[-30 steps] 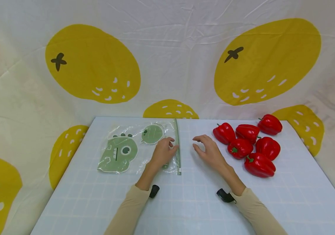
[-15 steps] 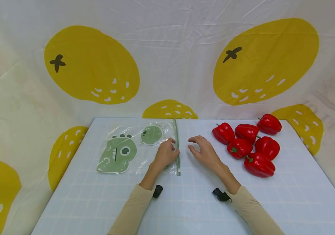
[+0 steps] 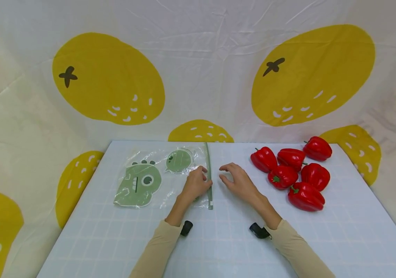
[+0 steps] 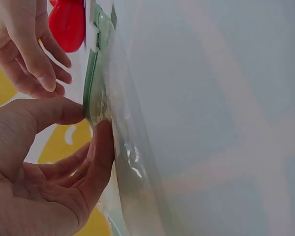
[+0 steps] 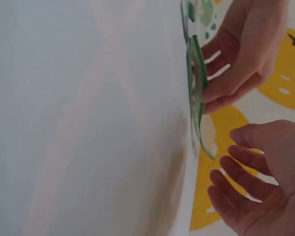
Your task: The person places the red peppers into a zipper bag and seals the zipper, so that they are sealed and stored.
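Note:
A clear zip bag (image 3: 173, 189) with a green dinosaur print lies flat at the left of the table, its green zip strip (image 3: 209, 162) facing right. My left hand (image 3: 196, 183) pinches the upper lip of that strip between thumb and fingers. In the right wrist view the two green edges (image 5: 198, 64) of the bag's mouth stand apart, with a white slider (image 5: 191, 28) near one end. My right hand (image 3: 241, 183) holds nothing; its fingers are loosely curved, a little to the right of the bag's mouth.
Several red bell peppers (image 3: 306, 197) lie grouped on the right side of the table (image 3: 218, 247), beyond my right hand. A white cloth (image 3: 208, 77) printed with yellow fruit hangs behind the table and along its sides.
My right hand has moved left, closer to the bag's mouth. The left hand has shifted slightly right along the zip edge. The peppers stay where they were.

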Demonstrator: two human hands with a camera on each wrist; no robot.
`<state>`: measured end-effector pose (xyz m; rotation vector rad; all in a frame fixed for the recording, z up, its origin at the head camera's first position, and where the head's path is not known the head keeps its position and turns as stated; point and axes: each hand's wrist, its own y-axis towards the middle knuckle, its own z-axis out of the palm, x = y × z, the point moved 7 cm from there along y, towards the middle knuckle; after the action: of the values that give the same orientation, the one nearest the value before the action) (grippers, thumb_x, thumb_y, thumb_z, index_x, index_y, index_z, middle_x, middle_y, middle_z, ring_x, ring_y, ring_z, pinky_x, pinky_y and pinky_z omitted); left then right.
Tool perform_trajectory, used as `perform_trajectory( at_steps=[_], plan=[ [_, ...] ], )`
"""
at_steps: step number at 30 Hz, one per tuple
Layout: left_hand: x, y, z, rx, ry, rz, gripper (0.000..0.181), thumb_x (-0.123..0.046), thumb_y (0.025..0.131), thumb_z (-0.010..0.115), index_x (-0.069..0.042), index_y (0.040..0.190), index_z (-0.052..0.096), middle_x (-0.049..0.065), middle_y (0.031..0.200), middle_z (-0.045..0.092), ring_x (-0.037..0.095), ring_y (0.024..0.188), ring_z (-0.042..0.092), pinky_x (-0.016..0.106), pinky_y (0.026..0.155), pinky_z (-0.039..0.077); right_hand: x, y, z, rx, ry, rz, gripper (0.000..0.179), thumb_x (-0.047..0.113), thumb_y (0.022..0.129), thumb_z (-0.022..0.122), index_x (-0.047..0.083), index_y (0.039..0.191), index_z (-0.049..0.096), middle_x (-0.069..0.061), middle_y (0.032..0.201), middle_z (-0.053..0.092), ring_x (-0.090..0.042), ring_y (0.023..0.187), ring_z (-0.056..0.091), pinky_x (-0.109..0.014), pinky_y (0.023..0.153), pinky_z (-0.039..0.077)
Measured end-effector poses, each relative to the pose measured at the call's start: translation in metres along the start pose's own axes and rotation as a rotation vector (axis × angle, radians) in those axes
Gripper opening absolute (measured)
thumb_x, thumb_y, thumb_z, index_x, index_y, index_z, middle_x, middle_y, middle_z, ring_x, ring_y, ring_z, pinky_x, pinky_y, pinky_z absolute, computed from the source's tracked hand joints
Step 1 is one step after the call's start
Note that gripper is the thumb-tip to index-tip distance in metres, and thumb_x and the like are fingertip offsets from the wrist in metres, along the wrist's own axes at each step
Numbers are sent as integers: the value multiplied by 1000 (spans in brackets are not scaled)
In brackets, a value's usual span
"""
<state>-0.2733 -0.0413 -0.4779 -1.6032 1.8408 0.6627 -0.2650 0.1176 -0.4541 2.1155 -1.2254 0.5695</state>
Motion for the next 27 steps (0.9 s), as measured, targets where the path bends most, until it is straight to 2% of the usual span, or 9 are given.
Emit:
perform_trajectory(
  at_steps=[9,17,27],
  plan=[
    [6,-5,-5,-3,-108,58,26,-1,85,66,4,110,66,10,87,71,19,77,65,29,66,54,4,3,0,56,-27,-43,31,11,94,75,0,122,68,-11,119,68,-30,115,63,-49,103,52],
    [14,-11,-10,12,-181,63,20,-3,86,64,1,105,66,8,87,70,15,75,63,27,65,53,11,2,5,139,-106,-158,35,13,94,75,1,126,67,-13,128,65,-31,122,60,-48,105,50],
    [10,-16,-15,-4,-213,113,12,-2,90,65,1,102,66,8,86,69,12,72,62,25,65,52,19,0,9,227,-141,-311,43,12,93,76,3,133,64,-17,142,57,-31,133,52,-45,107,49]
  ],
)
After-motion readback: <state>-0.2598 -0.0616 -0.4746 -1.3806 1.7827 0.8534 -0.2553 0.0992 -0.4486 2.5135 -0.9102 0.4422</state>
